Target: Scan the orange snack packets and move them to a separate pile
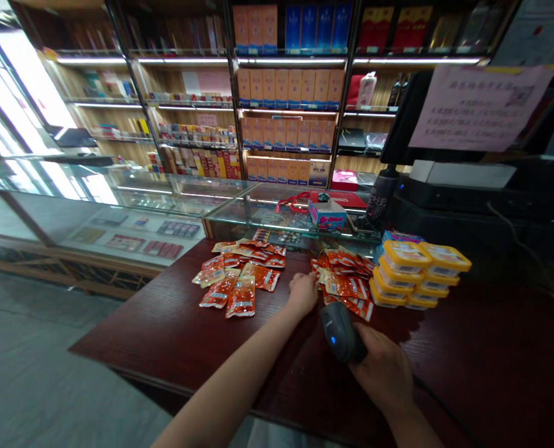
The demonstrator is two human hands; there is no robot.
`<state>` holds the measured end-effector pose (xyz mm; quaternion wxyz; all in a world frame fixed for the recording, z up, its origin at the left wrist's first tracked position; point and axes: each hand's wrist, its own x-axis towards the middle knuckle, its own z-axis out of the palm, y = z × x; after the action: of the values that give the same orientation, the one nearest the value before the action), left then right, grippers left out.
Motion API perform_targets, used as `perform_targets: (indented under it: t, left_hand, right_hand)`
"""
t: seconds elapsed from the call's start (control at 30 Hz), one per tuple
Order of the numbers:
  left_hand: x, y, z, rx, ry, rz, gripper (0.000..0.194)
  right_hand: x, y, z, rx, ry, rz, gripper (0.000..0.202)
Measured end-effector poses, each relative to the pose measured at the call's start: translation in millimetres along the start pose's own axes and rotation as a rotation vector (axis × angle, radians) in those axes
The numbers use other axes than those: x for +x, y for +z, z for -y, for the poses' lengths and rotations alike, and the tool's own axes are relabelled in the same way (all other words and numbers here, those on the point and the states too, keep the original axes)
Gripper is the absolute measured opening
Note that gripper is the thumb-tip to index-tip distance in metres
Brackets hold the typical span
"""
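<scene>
In my right hand (383,367) is a dark grey barcode scanner (337,333) with a blue light, its head angled toward the packets. My left hand (303,292) lies on the counter against the left edge of the right-hand pile of orange snack packets (346,286). Its fingers are curled and partly hidden, so I cannot see what they hold, if anything. Left of that hand, another loose pile of orange packets (242,298) is spread out. Yellow-lidded tubs (400,277) stand stacked in two columns to the right of the packets.
The dark wooden counter (165,330) meets a glass display case (230,214) behind. On the glass is a small colourful box (327,214). A monitor (405,118) with a taped paper notice (479,109) stands at right. Shelves of boxed goods (290,87) line the back wall.
</scene>
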<state>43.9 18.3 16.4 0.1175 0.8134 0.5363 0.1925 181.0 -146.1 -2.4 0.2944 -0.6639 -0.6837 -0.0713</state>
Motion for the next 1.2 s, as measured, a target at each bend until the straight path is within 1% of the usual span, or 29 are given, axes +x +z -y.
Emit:
perform_targets:
  t: [0.07, 0.17, 0.27, 0.33, 0.4, 0.47, 0.53, 0.63, 0.7, 0.73, 0.8, 0.87, 1.0, 1.07, 1.13, 1.2]
  left_hand:
    - [-2.8, -1.0, 1.6, 0.036, 0.035, -0.021, 0.028]
    - [-7.9, -9.5, 14.8, 0.134, 0.061, -0.136, 0.028]
    - [-13.0, -22.4, 36.6, 0.252, -0.043, -0.247, 0.031]
    - [-16.5, -31.3, 52.8, 0.301, -0.144, -0.255, 0.034]
    - [-20.4, -39.6, 68.1, 0.313, -0.205, -0.226, 0.035]
    - [-24.5, -47.0, 80.3, 0.305, -0.223, -0.216, 0.036]
    - [-28.0, -53.3, 88.0, 0.303, -0.214, -0.214, 0.034]
    - [-31.2, -61.0, 91.0, 0.329, -0.203, -0.155, 0.028]
    - [-32.6, -65.5, 89.1, 0.38, -0.182, -0.159, 0.031]
    - [-33.4, -67.7, 87.7, 0.408, -0.174, -0.192, 0.033]
    - [-35.4, -71.8, 84.4, 0.441, -0.177, -0.295, 0.034]
    - [-38.1, -75.2, 81.3, 0.427, -0.229, -0.388, 0.034]
    - [-41.3, -77.8, 79.6, 0.325, -0.359, -0.493, 0.03]
    - [-41.1, -77.4, 82.4, 0.226, -0.39, -0.56, 0.028]
    - [-40.1, -76.7, 87.1, 0.097, -0.36, -0.646, 0.025]
    - [-39.2, -76.1, 92.1, -0.044, -0.273, -0.735, 0.023]
  right_hand:
    - [-0.5, 0.5, -1.7, 0.007, 0.004, -0.006, 0.031]
    - [-1.2, 1.3, -3.9, 0.023, 0.006, 0.007, 0.03]
    - [-2.1, 2.1, -5.0, 0.027, -0.001, 0.0, 0.03]
    - [-2.9, 2.7, -5.2, 0.021, -0.011, -0.017, 0.03]
    - [-3.6, 3.0, -5.0, 0.009, -0.023, -0.025, 0.03]
    - [-4.0, 2.7, -4.4, -0.008, -0.034, -0.027, 0.028]
    - [-4.1, 1.9, -3.4, -0.022, -0.037, -0.027, 0.027]
    - [-3.6, 0.7, -2.1, -0.026, -0.032, -0.018, 0.026]
    - [-3.3, 0.7, -1.7, -0.026, -0.027, -0.011, 0.028]
    - [-3.2, 0.9, -1.7, -0.027, -0.025, -0.011, 0.029]
    - [-3.0, 1.3, -1.9, -0.029, -0.019, -0.012, 0.03]
    - [-2.9, 1.4, -2.0, -0.03, -0.015, -0.005, 0.03]
    - [-2.5, 0.8, -1.9, -0.031, -0.017, 0.016, 0.031]
    - [-2.5, 0.7, -1.6, -0.032, -0.012, 0.019, 0.031]
    - [-2.7, 0.7, -1.3, -0.036, -0.007, 0.016, 0.029]
    - [-3.0, 0.7, -0.9, -0.044, -0.005, 0.012, 0.028]
